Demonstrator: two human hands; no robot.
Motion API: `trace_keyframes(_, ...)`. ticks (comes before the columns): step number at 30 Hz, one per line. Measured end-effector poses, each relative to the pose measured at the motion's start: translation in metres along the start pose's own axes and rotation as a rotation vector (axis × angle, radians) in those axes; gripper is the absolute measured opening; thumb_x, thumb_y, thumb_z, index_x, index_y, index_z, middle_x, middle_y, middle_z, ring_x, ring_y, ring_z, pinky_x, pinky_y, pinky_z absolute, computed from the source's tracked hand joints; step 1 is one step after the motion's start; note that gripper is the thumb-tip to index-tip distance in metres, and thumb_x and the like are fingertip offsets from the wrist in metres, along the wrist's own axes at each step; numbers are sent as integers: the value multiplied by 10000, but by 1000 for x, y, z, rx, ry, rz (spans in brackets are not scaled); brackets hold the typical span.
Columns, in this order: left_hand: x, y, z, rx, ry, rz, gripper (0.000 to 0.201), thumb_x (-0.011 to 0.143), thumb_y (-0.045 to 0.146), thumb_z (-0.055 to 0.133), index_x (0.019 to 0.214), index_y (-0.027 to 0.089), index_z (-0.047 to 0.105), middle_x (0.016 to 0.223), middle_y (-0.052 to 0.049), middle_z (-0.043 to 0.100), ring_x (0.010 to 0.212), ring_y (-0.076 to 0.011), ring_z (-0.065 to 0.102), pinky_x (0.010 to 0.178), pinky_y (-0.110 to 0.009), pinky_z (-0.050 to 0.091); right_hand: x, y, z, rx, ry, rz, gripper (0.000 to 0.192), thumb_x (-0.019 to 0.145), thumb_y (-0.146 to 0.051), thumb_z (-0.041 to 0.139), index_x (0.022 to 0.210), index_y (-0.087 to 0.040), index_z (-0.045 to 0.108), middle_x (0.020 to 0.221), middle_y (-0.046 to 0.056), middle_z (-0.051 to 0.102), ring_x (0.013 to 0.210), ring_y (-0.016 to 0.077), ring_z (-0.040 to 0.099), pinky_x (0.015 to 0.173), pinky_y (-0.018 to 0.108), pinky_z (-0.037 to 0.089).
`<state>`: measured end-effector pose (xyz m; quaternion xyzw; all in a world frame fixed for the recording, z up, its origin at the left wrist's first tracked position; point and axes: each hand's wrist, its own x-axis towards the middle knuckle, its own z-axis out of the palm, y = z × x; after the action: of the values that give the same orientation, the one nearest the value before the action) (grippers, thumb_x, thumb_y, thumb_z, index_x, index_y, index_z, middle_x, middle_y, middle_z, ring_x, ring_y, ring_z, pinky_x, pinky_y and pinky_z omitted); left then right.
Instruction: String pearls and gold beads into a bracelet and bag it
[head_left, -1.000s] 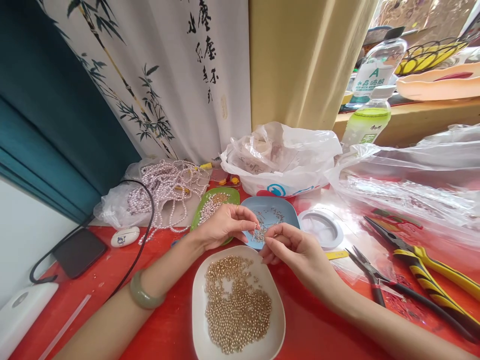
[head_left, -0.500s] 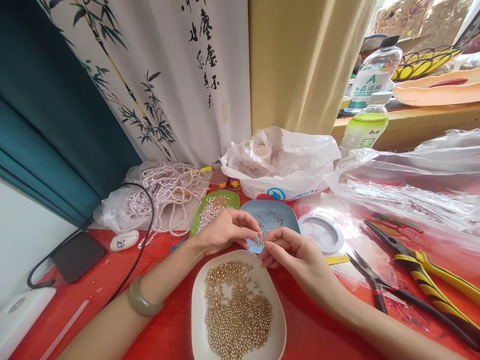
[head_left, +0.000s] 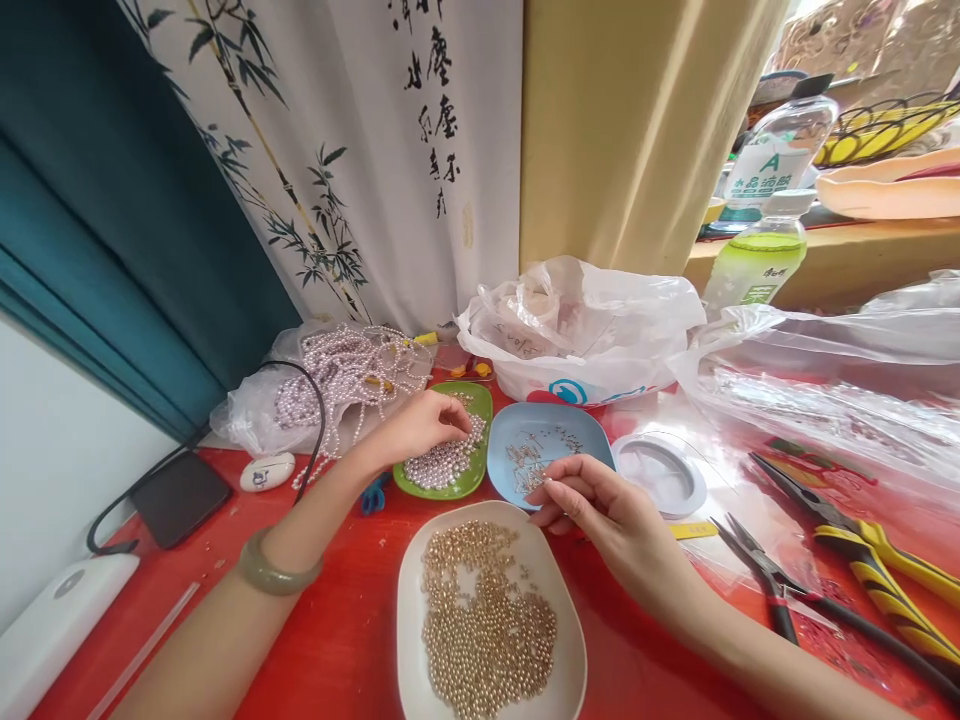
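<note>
- Left hand (head_left: 426,426) had moved to glossy round beads (head_left: 441,468) in the green tray (head_left: 475,468); I couldn't tell its grip.
- Right hand (head_left: 596,500) had fingertips pinched together, contents too tiny to tell.

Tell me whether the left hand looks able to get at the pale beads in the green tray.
Yes, most likely: the left hand is over the green tray, its fingertips right by the pale beads, and nothing else blocks the way.
</note>
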<state>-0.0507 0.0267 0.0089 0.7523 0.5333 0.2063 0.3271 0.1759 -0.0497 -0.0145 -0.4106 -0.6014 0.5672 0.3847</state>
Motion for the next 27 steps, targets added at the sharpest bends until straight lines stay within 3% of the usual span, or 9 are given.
trace_keyframes(7,6,-7,24,67,120,37,122,635,177,627,748,175,672,775,-31,666,745,-187,574,698,-301,404,0,0,0,-9,-1,2,152,830,-359,461,821,-207,463,736,30,640,669,136,631,601,273,498)
trace_keyframes(13,4,1,24,-3,165,45,75,673,203,613,715,162,660,775,-38,664,738,-173,567,698,-301,412,0,-1,0,17,-2,27,157,816,-359,478,812,-201,475,750,34,649,663,136,635,591,269,492)
trace_keyframes(16,-1,16,27,-161,122,45,173,711,286,601,813,153,645,806,-44,666,696,-140,571,587,-243,432,1,-2,0,34,-3,40,158,818,-350,481,795,-193,488,732,34,655,663,135,636,598,266,488)
trace_keyframes(19,-7,31,34,-602,-4,-45,189,656,274,669,788,140,649,762,-50,663,632,-109,554,497,-195,399,0,-6,-1,67,10,62,173,803,-354,500,763,-186,493,691,34,662,635,136,634,590,264,486)
trace_keyframes(21,-10,38,39,-769,-64,-99,162,634,242,692,758,144,659,721,-37,658,607,-90,541,481,-178,382,0,-8,-1,87,24,72,172,788,-351,514,753,-184,496,662,29,663,607,134,630,577,263,485)
trace_keyframes(27,-13,44,47,-894,-111,-167,148,601,206,721,724,132,686,683,-30,645,569,-69,521,472,-171,373,-1,-13,-1,100,23,96,164,783,-339,510,743,-181,491,626,27,666,580,126,628,554,246,476)
